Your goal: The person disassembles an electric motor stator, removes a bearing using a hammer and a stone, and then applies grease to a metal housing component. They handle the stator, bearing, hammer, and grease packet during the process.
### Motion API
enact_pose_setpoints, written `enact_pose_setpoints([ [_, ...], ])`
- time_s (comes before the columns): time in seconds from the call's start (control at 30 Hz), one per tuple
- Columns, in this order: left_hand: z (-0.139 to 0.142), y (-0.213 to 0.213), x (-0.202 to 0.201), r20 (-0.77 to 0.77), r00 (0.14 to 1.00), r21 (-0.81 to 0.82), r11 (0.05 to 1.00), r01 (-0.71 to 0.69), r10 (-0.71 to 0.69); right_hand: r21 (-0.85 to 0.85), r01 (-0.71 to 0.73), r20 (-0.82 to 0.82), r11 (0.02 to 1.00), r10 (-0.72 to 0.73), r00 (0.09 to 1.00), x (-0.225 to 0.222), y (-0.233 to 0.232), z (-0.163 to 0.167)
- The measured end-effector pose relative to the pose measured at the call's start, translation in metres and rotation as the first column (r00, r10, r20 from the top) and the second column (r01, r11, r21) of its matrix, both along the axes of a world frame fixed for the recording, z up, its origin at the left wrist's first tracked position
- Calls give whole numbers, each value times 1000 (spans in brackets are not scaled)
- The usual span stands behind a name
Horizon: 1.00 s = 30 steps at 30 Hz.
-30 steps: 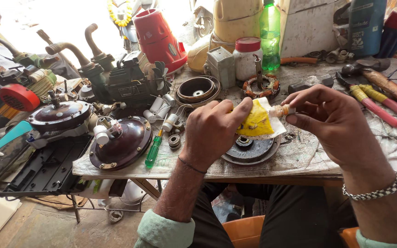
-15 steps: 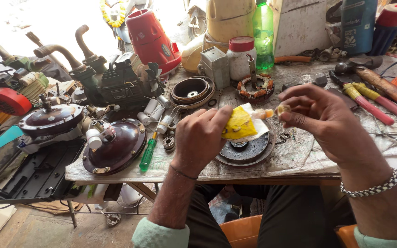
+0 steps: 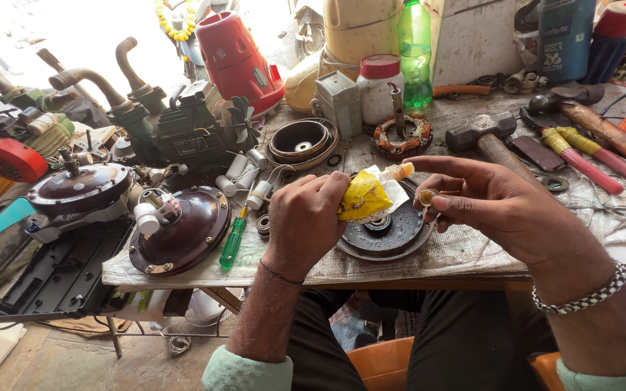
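Yellow glue tube (image 3: 364, 196), squeezed in the closed left hand (image 3: 306, 221), points at the small ring (image 3: 426, 197) pinched by the right hand (image 3: 501, 210); gluing seems unfinished.

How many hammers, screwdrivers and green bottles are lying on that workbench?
Hammers: 2, one with a dark head and one further back
Screwdrivers: 3, one green-handled, one yellow-and-red, one dark
Green bottles: 1
Total: 6
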State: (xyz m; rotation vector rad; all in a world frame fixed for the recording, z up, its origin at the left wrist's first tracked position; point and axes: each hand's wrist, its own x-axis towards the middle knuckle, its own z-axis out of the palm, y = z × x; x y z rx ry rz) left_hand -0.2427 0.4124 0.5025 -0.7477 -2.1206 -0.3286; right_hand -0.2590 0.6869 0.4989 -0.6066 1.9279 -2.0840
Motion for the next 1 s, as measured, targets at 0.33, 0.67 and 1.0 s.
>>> enact_pose_setpoints([
  [0.33, -3, 2, 3, 10, 999, -18, 999, 35, -34, -93, -80, 30, 992, 83, 996, -3, 0, -4],
  [0.67, -3, 2, 5, 2, 999, -22, 999, 45, -45, -120, -117, 21, 986, 121, 992, 0, -2, -1],
  [1.0, -9, 2, 2, 7, 997, -40, 997, 71, -71, -148, -138, 49, 979, 147, 988, -1, -6, -1],
])
